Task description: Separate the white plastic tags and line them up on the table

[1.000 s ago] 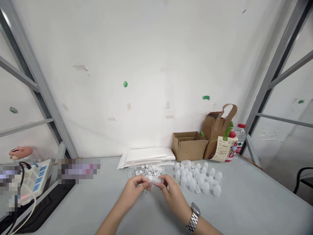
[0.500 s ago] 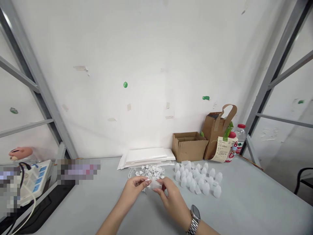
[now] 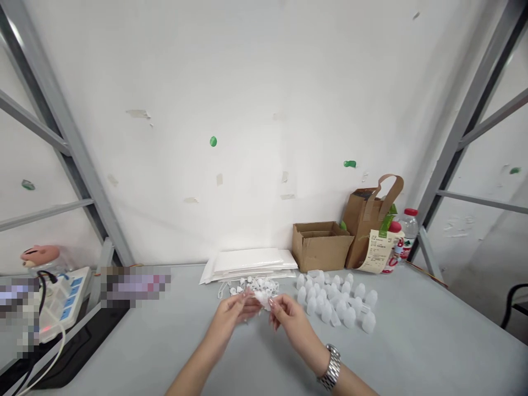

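Low over the grey table, my left hand [image 3: 231, 314] and my right hand [image 3: 292, 319] meet at a small translucent white plastic piece [image 3: 263, 298]. My right thumb and fingers pinch its right side. The left fingers are closed against its other side, partly blurred, and they cover some of it. Just behind the hands lies a pile of small white parts with thin loops [image 3: 264, 285]. To the right of my right hand stand several frosted white plastic cups or caps [image 3: 325, 300] in a loose cluster.
White flat packages [image 3: 247, 263] lie stacked against the wall. Beside them are an open cardboard box [image 3: 322, 250], a brown paper bag [image 3: 361, 220] and a red-capped bottle [image 3: 408, 228]. A power strip [image 3: 70, 302] with cables sits at far left, by a black flat object [image 3: 91, 341].
The plastic piece has turned and tilted between my fingers. My right wrist has rolled, so the watch face no longer shows. The view has shifted slightly.
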`<control>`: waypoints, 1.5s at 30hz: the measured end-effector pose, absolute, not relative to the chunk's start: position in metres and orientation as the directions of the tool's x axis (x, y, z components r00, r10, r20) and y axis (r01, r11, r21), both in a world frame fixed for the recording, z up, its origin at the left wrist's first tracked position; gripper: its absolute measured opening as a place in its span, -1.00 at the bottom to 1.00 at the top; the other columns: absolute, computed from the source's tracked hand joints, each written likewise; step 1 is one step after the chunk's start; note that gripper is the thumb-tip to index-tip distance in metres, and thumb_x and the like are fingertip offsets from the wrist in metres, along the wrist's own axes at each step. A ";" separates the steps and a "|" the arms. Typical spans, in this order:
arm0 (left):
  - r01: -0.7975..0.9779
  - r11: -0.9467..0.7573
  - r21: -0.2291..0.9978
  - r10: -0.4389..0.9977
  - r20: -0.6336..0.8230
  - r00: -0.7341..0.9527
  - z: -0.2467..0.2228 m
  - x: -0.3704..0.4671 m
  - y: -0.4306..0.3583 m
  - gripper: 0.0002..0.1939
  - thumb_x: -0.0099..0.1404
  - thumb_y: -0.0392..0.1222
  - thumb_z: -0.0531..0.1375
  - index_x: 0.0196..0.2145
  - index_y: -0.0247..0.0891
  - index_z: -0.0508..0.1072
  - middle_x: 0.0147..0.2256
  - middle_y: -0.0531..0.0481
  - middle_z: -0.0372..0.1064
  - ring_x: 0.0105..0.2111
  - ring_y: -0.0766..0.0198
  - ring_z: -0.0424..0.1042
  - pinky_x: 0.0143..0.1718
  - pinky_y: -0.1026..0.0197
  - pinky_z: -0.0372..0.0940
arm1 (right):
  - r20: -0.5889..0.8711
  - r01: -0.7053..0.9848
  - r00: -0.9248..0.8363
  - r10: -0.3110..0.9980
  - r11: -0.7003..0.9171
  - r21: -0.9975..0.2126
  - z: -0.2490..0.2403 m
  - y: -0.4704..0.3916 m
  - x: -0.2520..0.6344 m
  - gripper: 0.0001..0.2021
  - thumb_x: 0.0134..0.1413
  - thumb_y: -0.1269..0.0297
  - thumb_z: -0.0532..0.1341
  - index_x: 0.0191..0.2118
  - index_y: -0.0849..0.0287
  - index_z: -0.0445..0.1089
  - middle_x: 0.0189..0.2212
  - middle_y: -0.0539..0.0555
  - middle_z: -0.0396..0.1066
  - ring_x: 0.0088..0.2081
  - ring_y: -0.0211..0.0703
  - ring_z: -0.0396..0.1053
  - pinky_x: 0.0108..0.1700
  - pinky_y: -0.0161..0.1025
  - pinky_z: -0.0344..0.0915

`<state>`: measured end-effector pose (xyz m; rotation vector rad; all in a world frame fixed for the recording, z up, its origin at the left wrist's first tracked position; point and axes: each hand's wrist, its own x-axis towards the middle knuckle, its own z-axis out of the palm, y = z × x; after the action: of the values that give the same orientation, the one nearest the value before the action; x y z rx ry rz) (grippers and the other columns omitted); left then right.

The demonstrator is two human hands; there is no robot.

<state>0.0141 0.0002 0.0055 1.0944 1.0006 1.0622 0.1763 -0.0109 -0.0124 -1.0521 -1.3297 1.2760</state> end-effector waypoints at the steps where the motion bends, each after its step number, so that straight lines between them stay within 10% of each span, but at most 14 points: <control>1: -0.252 0.215 0.944 0.964 -0.163 0.212 0.004 0.015 0.001 -0.63 0.11 0.04 0.17 -0.30 -0.35 0.49 -0.29 -0.20 0.52 -0.23 0.07 0.47 -0.08 0.06 0.29 | 0.143 -0.003 -0.081 0.986 0.143 -0.990 -0.012 -0.011 0.177 -0.60 -0.08 -0.13 0.14 -0.47 0.17 0.23 -0.58 -0.06 0.26 -0.55 -0.28 0.21 -0.44 -0.31 0.16; 12: -0.621 0.268 0.737 0.960 -0.262 0.104 0.001 0.013 0.006 -0.79 0.23 -0.20 0.12 -0.22 -0.37 0.41 -0.14 -0.21 0.46 -0.13 0.13 0.44 -0.08 0.13 0.35 | 0.379 0.400 0.008 0.925 0.345 -0.849 -0.017 -0.020 0.179 -0.78 0.10 0.12 0.07 -0.28 0.15 0.31 -0.41 0.04 0.34 -0.35 -0.14 0.25 -0.25 -0.21 0.18; 45: -0.448 0.287 0.847 0.955 -0.219 0.198 0.001 0.008 0.003 -0.81 0.06 -0.20 0.27 -0.36 -0.37 0.53 -0.24 -0.17 0.51 -0.29 0.21 0.49 -0.18 0.27 0.33 | 0.472 0.610 -0.080 0.878 0.418 -0.673 -0.011 -0.030 0.178 -0.79 0.14 0.15 0.05 -0.27 0.16 0.33 -0.46 0.05 0.36 -0.36 -0.14 0.23 -0.27 -0.22 0.20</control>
<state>0.0078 0.0034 0.0014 0.7261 0.8652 1.1129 0.1777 -0.0298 -0.0113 -1.2865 -1.7872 0.3796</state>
